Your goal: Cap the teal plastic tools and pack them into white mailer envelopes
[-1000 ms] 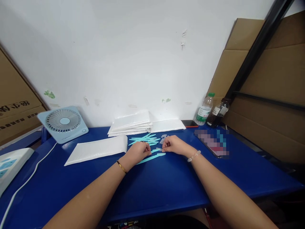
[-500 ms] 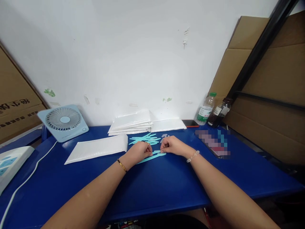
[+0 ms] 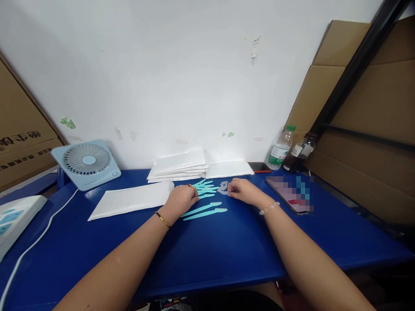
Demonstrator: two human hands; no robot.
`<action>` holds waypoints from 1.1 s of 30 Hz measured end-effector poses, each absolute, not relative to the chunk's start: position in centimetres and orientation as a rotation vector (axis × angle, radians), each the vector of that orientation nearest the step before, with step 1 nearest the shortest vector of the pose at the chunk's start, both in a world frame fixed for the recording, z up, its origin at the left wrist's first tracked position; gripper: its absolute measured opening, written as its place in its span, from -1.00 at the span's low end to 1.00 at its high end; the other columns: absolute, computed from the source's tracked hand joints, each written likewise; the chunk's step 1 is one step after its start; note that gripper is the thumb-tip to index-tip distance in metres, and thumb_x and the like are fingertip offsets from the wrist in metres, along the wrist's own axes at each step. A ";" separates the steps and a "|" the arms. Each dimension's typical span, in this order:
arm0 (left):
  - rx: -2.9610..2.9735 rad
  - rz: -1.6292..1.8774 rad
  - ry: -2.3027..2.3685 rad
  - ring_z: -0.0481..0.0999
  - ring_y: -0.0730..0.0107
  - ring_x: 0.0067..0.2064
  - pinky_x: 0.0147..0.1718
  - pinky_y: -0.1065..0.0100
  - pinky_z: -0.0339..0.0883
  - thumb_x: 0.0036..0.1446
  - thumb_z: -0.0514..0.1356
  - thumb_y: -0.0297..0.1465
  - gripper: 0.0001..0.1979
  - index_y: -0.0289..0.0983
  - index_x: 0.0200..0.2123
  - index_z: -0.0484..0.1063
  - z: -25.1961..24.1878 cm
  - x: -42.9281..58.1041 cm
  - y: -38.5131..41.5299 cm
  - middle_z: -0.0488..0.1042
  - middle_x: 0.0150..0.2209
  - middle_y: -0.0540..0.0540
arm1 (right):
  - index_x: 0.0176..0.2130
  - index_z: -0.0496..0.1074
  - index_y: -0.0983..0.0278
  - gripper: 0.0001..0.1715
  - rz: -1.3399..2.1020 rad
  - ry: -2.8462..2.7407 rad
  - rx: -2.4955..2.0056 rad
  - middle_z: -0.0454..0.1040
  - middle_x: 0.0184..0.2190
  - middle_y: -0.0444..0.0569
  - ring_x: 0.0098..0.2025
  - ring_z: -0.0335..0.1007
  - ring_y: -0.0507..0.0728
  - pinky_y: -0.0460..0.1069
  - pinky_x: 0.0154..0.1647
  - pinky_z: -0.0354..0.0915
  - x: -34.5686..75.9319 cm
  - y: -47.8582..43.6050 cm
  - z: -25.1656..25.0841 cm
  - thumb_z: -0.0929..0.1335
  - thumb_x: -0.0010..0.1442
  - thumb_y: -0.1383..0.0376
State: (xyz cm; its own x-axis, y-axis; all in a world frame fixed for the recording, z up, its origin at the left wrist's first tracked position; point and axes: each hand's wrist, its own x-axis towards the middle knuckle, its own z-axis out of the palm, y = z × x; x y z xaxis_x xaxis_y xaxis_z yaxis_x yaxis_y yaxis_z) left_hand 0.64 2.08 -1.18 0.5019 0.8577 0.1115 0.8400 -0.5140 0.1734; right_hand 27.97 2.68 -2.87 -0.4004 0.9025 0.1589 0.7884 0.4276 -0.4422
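Observation:
In the head view, my left hand is closed at the near edge of a loose pile of turquoise eyebrow razors. One razor sticks out beside its fingertips and appears to be in its grip. Two more razors lie side by side just in front, heads to the right, their left ends partly behind that hand. Small translucent pale-purple pieces, which look like razor caps, are clustered right of the pile. The fingers of my right hand are pinched at the right edge of these caps, their tips partly hidden.
A white padded envelope lies left of the razors, with stacked envelopes against the wall. A blue fan and a corded white power strip stand left. Phones and two bottles are right.
My left hand has moved back and left onto the pile. My right hand has left the front razors and moved to the caps. Both front razors now lie free on the table.

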 end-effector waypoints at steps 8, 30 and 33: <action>2.586 0.350 1.460 0.47 0.31 -0.35 -0.35 0.36 0.22 0.14 0.11 -0.33 -0.83 -0.26 -0.42 0.44 -1.4 0.7 2.1 0.52 -0.34 -0.09 | -0.33 0.49 0.31 -0.80 0.743 -2.138 -1.365 0.50 -0.45 -0.05 -0.46 0.37 0.05 -0.08 -0.43 0.23 27.5 1.8 -1.8 0.34 0.13 0.22; 2.514 0.389 1.360 0.47 0.32 -0.34 -0.38 0.38 0.23 0.13 0.10 -0.31 -0.82 -0.24 -0.39 0.45 -0.8 1.4 1.4 0.51 -0.38 -0.07 | -0.23 0.55 0.28 -0.76 0.904 -2.163 -1.246 0.56 -0.38 -0.05 -0.43 0.44 0.05 -0.07 -0.37 0.32 25.5 0.9 -1.6 0.34 0.09 0.31; 2.501 0.329 1.282 0.46 0.35 -0.36 -0.42 0.41 0.20 0.11 0.11 -0.31 -0.83 -0.24 -0.40 0.45 -0.8 1.6 1.0 0.51 -0.40 -0.04 | -0.28 0.56 0.26 -0.80 1.017 -2.214 -1.200 0.54 -0.45 -0.08 -0.45 0.42 0.05 -0.08 -0.41 0.31 25.3 0.5 -1.2 0.36 0.08 0.28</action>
State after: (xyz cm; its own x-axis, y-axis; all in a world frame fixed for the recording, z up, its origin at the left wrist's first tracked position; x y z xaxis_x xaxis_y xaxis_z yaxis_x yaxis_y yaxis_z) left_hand 1.61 0.98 -0.80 0.5730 0.8173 0.0615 0.7459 -0.5510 0.3742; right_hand 25.29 0.47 -1.23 -0.5379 0.8428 0.0207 0.5332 0.3591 -0.7660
